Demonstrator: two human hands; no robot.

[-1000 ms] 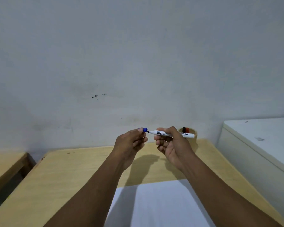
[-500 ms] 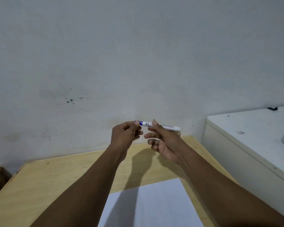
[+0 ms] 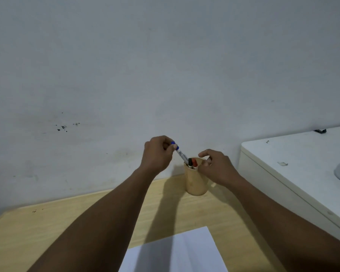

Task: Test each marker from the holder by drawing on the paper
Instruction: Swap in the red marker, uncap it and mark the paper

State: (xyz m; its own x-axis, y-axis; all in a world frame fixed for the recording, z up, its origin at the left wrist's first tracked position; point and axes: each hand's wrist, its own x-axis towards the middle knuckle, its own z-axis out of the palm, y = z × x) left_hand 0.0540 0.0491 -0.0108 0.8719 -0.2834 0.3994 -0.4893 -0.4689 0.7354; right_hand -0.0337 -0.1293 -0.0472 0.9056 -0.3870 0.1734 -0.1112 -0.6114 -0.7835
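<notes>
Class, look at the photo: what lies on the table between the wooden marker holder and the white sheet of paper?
Nothing: the head view shows bare table between holder and paper, crossed only by arm shadows.

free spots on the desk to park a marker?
Bare wood left of the paper, out to the wooden desk edge, and the strip between paper and wall. Crowded by the holder: both hands, left hand holding the blue marker.

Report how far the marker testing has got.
Done: nothing provable; the visible part of the paper bears no marks. In hand: the left hand pinches the capped blue marker, its lower end in the holder; the right hand is open beside it. Left: the black and red markers.
</notes>
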